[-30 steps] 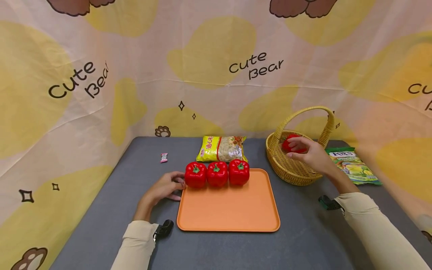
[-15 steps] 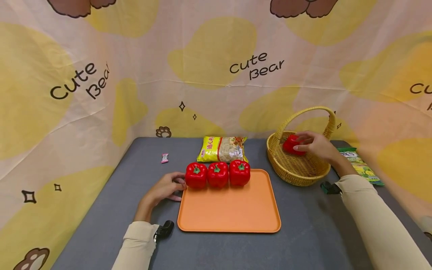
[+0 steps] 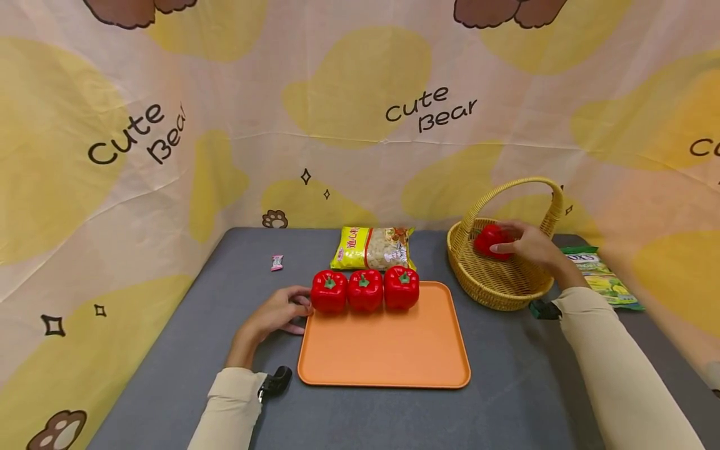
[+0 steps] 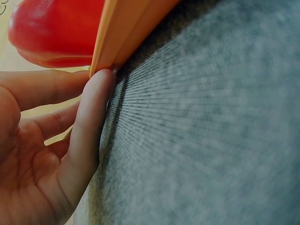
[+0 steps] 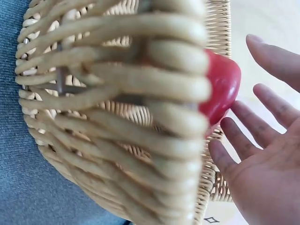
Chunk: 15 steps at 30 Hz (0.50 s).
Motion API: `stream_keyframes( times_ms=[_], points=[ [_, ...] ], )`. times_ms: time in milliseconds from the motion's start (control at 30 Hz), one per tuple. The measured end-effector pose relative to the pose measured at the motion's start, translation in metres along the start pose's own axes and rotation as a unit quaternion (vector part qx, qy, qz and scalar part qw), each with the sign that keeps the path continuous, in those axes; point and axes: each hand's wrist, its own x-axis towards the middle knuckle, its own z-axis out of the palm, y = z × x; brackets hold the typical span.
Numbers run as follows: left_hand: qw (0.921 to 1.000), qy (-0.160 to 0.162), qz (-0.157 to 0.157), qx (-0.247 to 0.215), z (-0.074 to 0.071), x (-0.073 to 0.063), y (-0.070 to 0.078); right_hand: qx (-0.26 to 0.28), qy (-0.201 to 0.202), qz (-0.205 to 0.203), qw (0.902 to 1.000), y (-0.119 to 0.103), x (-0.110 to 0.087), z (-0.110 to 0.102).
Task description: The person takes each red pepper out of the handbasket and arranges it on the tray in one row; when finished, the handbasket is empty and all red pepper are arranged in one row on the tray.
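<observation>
My left hand [image 3: 277, 312] is at the left edge of the orange tray [image 3: 382, 356]. In the left wrist view its thumb [image 4: 93, 112] lies against the outside of the rim and its index finger goes behind the rim, pinching it. A row of three red bell peppers [image 3: 365, 290] with green stems stands along the tray's far side. At the right, a wicker basket [image 3: 484, 287] holds another red bell pepper [image 3: 488, 240]. My right hand [image 3: 531, 244] reaches over this basket, fingers spread beside that pepper, the thumb standing off it in the right wrist view.
A yellow pasta bag [image 3: 374, 249] lies behind the tray. The small pink wrapped candy [image 3: 277, 262] is at the back left. Right of the basket lies a green Fox's packet [image 3: 607, 281], partly hidden by my arm. The basket's tall handle [image 3: 512, 182] arches over it.
My right hand has lowered into the basket toward the right side of its pepper, and the right forearm has shifted. The left hand keeps its place at the tray edge.
</observation>
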Motion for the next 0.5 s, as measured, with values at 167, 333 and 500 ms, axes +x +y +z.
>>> stream_keyframes(
  times_ms=[167,333,500],
  points=[
    [1.0,0.0,0.0,-0.001,-0.0001,0.0002,-0.0002,0.014,0.006,0.006,0.9999,0.0053,0.0028,0.002],
    [1.0,-0.001,0.0,0.0,0.0,-0.0001,-0.0003,0.009,-0.002,0.006,0.9999,0.004,0.0051,0.0026],
    [1.0,-0.002,0.001,-0.002,0.0002,0.0001,-0.0003,0.002,-0.022,0.0,0.9998,-0.0002,0.0079,0.0047]
  ],
)
